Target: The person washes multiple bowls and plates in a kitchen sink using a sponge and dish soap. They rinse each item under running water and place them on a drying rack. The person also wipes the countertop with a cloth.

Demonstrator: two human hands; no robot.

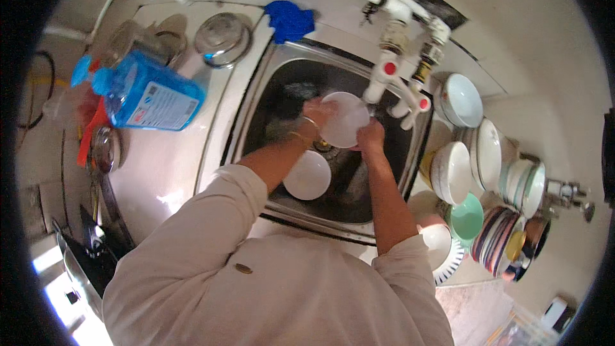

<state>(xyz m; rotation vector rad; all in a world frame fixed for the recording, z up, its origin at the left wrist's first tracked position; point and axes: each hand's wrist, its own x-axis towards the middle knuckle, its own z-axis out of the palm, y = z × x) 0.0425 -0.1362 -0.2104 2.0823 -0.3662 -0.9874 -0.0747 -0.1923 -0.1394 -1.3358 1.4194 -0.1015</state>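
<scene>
Over the stainless steel sink (281,74), both my hands have a white bowl (345,122) between them. My left hand (318,111) is at its left side, with the fingers blurred. My right hand (371,135) grips the lower right rim. The bowl lies just below the spout of a white plastic tap (379,87), and a little water seems to show at its right edge. A second white bowl (307,175) rests on the sink floor, nearer my body and beneath my left forearm. Part of the drain (323,145) shows between the two bowls.
Stacked bowls (451,173), a green bowl (466,217) and a row of plates (497,240) crowd the right counter. At left lie a blue detergent bottle (156,96) and a glass lid (222,39). A blue cloth (290,20) sits at the sink's back corner. Another tap (409,105) juts over the sink.
</scene>
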